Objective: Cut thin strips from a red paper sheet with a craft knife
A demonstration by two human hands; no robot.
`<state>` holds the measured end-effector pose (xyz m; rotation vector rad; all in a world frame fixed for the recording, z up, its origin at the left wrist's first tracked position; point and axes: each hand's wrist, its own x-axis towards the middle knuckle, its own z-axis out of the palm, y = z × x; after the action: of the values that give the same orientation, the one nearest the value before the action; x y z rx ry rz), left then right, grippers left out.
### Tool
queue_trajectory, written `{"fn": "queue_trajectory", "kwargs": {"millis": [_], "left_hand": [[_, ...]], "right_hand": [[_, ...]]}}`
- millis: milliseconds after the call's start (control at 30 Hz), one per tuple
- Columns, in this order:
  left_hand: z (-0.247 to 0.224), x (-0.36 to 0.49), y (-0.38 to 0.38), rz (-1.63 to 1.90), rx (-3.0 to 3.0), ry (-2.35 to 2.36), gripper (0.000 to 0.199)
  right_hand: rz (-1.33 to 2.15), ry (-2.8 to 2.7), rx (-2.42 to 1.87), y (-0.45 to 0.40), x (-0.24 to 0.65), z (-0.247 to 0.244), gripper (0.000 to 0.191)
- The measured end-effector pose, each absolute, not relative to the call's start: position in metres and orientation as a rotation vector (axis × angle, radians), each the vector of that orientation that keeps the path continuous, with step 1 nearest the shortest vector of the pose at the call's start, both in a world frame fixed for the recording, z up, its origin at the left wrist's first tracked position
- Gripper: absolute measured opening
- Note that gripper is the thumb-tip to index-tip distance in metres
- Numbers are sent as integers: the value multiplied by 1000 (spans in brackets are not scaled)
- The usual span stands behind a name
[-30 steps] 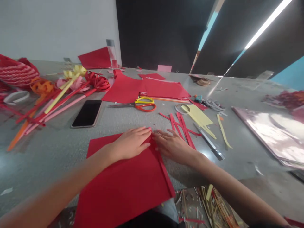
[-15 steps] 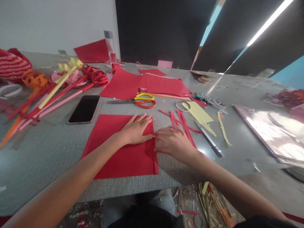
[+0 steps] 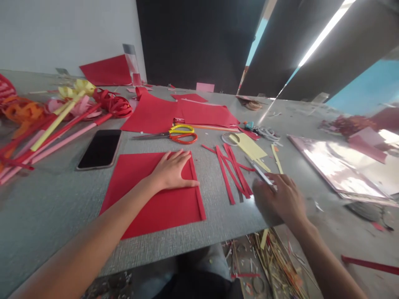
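A sheet of red paper [image 3: 149,207] lies flat with a narrow folded strip along its right edge. My left hand [image 3: 171,171] presses on it, fingers spread, the thumb at the fold. To the right, my right hand [image 3: 282,197] is closed around the handle end of a silver utility knife [image 3: 261,171], which still lies on the table; these fingers are partly blurred. Between the hands are several cut red paper strips [image 3: 232,172]. Beyond the sheet rest scissors [image 3: 183,133] with yellow and red handles.
A phone [image 3: 100,148] lies left of the sheet, beside paper flowers on long stems [image 3: 62,120]. Red sheets [image 3: 199,112], yellow paper [image 3: 251,145] and a tape roll [image 3: 230,139] sit farther back. A shiny packet [image 3: 339,166] lies right; a bottle [image 3: 132,66] stands behind.
My right hand has left the folded edge and moved right to the utility knife, closing at its handle. My left hand stays on the sheet. The view has turned slightly right.
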<state>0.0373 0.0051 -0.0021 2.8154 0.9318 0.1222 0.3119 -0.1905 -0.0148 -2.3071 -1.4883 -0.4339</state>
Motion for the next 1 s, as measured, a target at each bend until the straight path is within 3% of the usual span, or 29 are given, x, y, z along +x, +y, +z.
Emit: {"fn": "queue_trajectory", "kwargs": {"millis": [133,267,333,467,733,1000], "left_hand": [[2,31,2,142,2806,1085,94],[3,30,-19,283,2869,1138,58],[3,31,-28,292,2898,1098,49],[2,34,-35,78,2861,985,62],[-1,31,-33,-46,2787,950,90],[1,32,-33,-80,2794,949,91]], "right_hand": [[-255,-1387,-2492,-184,333,-17,35],[-296,-1327,-2611,-182,330,-11,34],[-380,-1263,-2600,-185,327,-9,34],[-366,-1284,-2376,-202,304,-6,36],[188,-2084,-1675,-258,204,-9,38],[240,-2042,-1736,-262,189,-17,44]]}}
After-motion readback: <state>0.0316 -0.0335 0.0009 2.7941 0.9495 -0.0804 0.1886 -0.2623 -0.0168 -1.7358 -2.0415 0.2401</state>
